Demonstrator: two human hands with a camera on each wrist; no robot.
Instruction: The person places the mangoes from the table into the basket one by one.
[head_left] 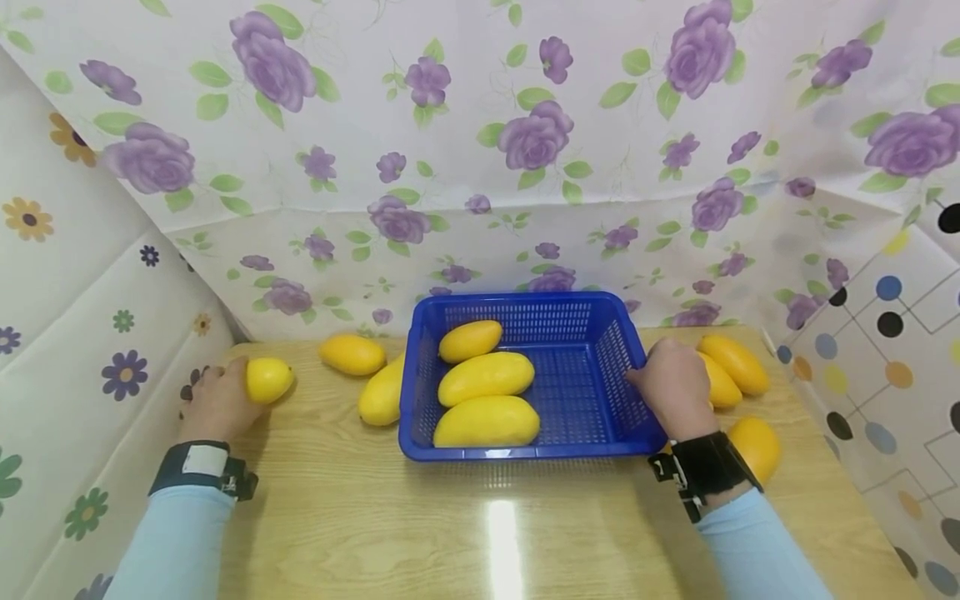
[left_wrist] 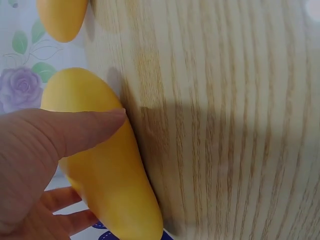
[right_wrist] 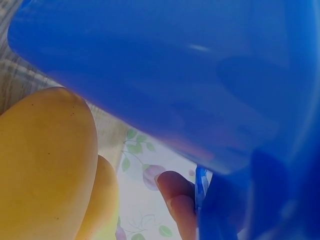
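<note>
At the table's left end my left hand (head_left: 220, 402) grips a yellow mango (head_left: 271, 380). In the left wrist view the thumb lies across this long mango (left_wrist: 112, 185), with fingers round its far side. My right hand (head_left: 673, 390) holds the right rim of a blue plastic basket (head_left: 517, 454). Fingertips (right_wrist: 176, 186) show beside the basket's blue edge (right_wrist: 150, 75) in the right wrist view; the rest of that hand is hidden there. Three yellow mangoes, including the front one (head_left: 487, 422), lie side by side in the basket's left half.
Left of the basket lie two mangoes, one at the back (head_left: 352, 355) and one (head_left: 381, 398) partly behind the basket wall. Several more, such as this mango (head_left: 753, 450), lie right of it. Flowered cloth (head_left: 480, 167) hangs behind the wooden table (head_left: 360, 533), with patterned sheets at both sides.
</note>
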